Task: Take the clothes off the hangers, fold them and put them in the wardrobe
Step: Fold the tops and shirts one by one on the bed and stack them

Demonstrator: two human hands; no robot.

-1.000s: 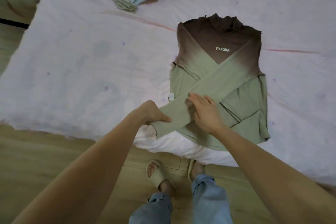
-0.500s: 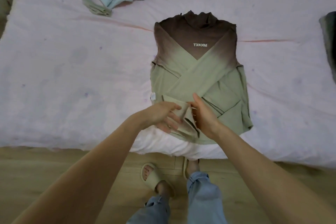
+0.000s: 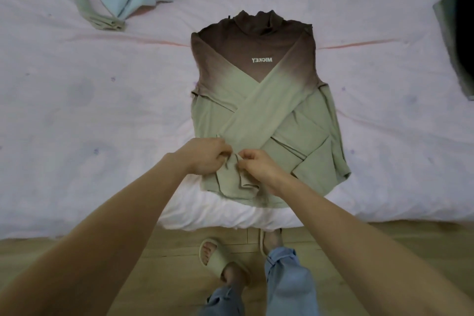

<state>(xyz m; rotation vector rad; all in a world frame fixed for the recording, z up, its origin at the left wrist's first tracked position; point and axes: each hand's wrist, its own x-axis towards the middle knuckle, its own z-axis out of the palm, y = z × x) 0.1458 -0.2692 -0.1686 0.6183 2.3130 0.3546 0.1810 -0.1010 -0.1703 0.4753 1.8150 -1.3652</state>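
A single wide-angle view is taken from a head-worn camera, aimed forward and steeply down from standing height. The bed (image 3: 77, 123) is seen from above at close range and fills the upper part of the frame, with its near edge crossing low. The top (image 3: 259, 100) is centred within arm's reach, where the left hand (image 3: 205, 156) and right hand (image 3: 259, 165) meet. The floor (image 3: 166, 264) and the wearer's feet are caught along the bottom. Straight lines are bowed toward the edges.

Soft, even daylight; faint shadows; wide-angle bending at edges
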